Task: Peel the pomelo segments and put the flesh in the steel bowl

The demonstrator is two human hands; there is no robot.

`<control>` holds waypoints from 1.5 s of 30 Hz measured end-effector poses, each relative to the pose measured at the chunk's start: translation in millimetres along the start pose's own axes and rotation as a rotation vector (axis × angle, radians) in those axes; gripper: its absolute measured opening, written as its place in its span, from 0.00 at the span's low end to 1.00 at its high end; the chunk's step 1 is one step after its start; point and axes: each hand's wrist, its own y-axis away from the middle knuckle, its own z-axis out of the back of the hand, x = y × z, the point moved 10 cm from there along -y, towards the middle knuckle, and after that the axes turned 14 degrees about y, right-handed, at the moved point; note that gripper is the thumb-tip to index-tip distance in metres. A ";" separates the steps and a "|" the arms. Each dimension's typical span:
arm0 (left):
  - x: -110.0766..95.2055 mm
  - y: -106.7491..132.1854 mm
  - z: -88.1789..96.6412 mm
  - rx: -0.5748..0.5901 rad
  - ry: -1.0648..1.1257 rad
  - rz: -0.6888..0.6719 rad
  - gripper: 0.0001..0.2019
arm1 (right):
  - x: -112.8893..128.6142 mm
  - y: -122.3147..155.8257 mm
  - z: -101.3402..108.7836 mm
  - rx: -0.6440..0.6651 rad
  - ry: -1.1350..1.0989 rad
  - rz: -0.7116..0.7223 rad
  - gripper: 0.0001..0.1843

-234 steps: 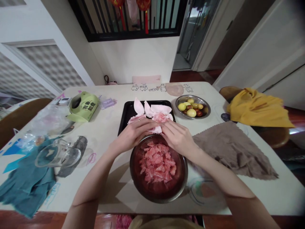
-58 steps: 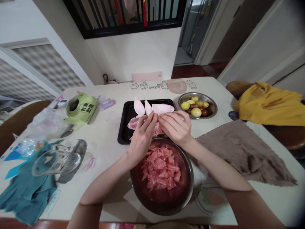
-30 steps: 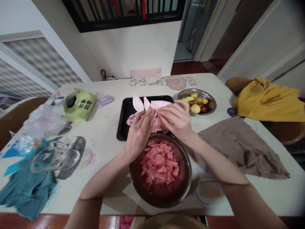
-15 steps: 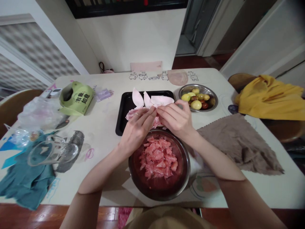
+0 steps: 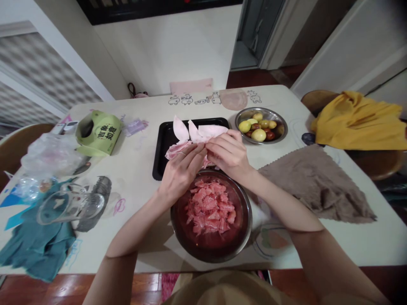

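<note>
My left hand (image 5: 182, 169) and my right hand (image 5: 228, 153) meet over the near edge of a black tray (image 5: 160, 150), fingers pinched on a pink pomelo segment (image 5: 207, 162) held between them. Pale pink peel pieces (image 5: 190, 132) lie on the tray just behind my fingers. Right below my hands stands a steel bowl (image 5: 244, 224) holding several torn chunks of pink pomelo flesh (image 5: 210, 207).
A small steel bowl of yellow and red fruits (image 5: 261, 126) sits behind and right. A brown cloth (image 5: 313, 184) lies right, a yellow cloth (image 5: 356, 123) on a chair. Left: glass jug (image 5: 71, 203), teal cloth (image 5: 38, 245), green box (image 5: 98, 132), plastic bag (image 5: 54, 152).
Both hands stay together on the pomelo segment above the tray and bowl, fingers working at it. The view has tilted and shifted a little; nothing else on the table moved.
</note>
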 end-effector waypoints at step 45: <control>16.9 -3.6 -3.0 -0.216 0.411 0.339 0.22 | -6.3 -9.2 41.9 -0.154 0.313 -0.116 0.04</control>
